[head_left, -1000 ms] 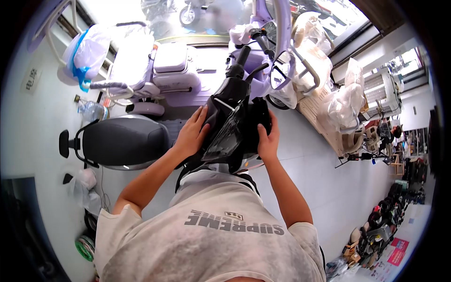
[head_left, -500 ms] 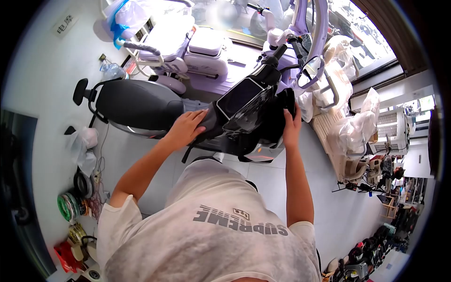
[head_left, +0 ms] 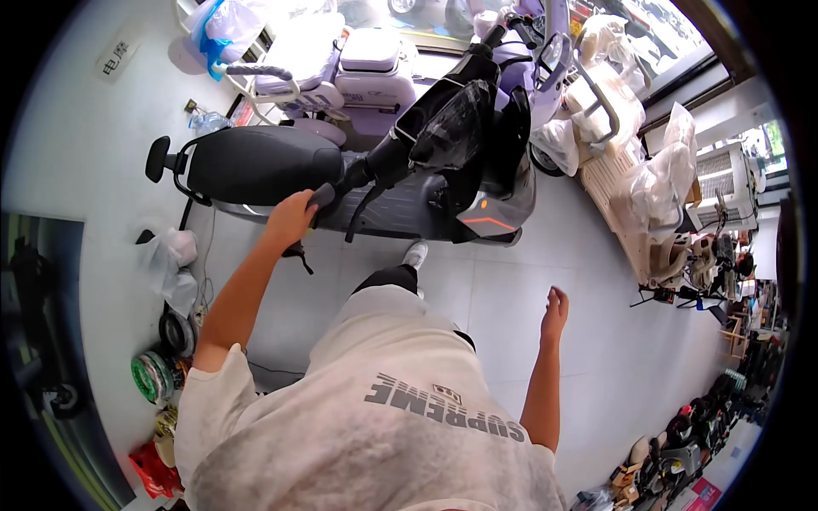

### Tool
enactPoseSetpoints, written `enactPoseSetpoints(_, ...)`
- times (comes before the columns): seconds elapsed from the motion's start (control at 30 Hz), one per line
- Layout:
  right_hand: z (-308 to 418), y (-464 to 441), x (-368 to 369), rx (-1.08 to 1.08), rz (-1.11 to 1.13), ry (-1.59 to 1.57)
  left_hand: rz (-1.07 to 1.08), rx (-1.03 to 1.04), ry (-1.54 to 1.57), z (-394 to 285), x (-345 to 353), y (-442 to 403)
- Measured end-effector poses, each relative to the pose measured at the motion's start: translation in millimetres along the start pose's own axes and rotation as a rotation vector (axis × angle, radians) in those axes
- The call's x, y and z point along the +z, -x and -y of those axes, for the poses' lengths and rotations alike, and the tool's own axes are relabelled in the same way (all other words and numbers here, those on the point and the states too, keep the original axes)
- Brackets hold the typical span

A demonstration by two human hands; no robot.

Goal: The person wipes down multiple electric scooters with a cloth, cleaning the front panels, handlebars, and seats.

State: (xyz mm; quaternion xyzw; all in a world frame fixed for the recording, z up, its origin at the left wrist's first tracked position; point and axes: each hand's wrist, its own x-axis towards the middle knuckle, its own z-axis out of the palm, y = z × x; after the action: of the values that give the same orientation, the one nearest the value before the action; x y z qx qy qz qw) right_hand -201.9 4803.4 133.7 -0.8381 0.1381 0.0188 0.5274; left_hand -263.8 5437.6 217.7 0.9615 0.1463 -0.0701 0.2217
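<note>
A black and grey electric scooter (head_left: 400,213) stands in front of me, its seat (head_left: 264,166) to the left and its front end to the right. Its handlebar is turned, with the near end towards me. My left hand (head_left: 291,220) has its fingers closed round the end of the handlebar grip (head_left: 322,197), beside the brake lever (head_left: 362,213). Clear plastic film (head_left: 452,128) covers part of the scooter's front. My right hand (head_left: 554,315) hangs over the floor, apart from the scooter, holding nothing, its fingers loosely bent.
Behind the scooter are purple scooters (head_left: 371,85) by the window. A beige scooter wrapped in plastic (head_left: 609,170) stands to the right. Plastic bags (head_left: 170,268) and tyres (head_left: 175,332) line the left wall. Many parts (head_left: 682,434) lie at lower right.
My right hand has left the scooter's front and dropped down towards me. My left hand has shifted left with the grip as the handlebar turned. More of the footboard now shows.
</note>
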Motion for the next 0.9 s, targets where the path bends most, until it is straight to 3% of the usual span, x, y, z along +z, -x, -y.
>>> enactPoseSetpoints(0.07, -34.2, 25.2, -14.2, 0.201, -0.049, -0.015, -0.02, -0.039, 0.072, -15.2, -3.6, 12.3)
enactPoseSetpoints(0.13, -56.2, 48.3, -20.1, 0.259, -0.022, -0.022, -0.037, -0.053, 0.264, -15.9, 13.4, 19.5)
enactPoseSetpoints(0.17, -68.7, 57.8, -21.5, 0.32, 0.002, -0.026, -0.165, 0.005, 0.264, -18.8, 32.8, 22.3)
enactPoseSetpoints(0.27, -114.1, 70.1, -6.9, 0.389, 0.084, -0.025, -0.132, 0.062, 0.352, -29.7, 82.5, 3.4)
enactPoseSetpoints(0.37, -111.1, 81.5, 17.3, 0.4, 0.198, 0.027, -0.343, 0.093, 0.239, -54.1, 121.7, -12.8)
enactPoseSetpoints(0.47, -124.7, 85.7, 41.4, 0.423, 0.326, 0.015, -0.279, -0.119, 0.162, -70.8, 128.5, -21.2)
enactPoseSetpoints(0.6, -143.0, 89.0, 69.9, 0.458, 0.489, 0.087, -0.303, -0.169, 0.135, -72.0, 131.2, -18.4)
enactPoseSetpoints(0.67, -151.9, 88.7, 81.6, 0.54, 0.632, 0.188, -0.265, -0.115, 0.129, -66.1, 126.2, -14.9)
enactPoseSetpoints(0.9, -201.0, 65.3, 124.5, 0.606, 0.755, 0.315, -0.208, -0.068, 0.325, -14.1, 138.9, 15.7)
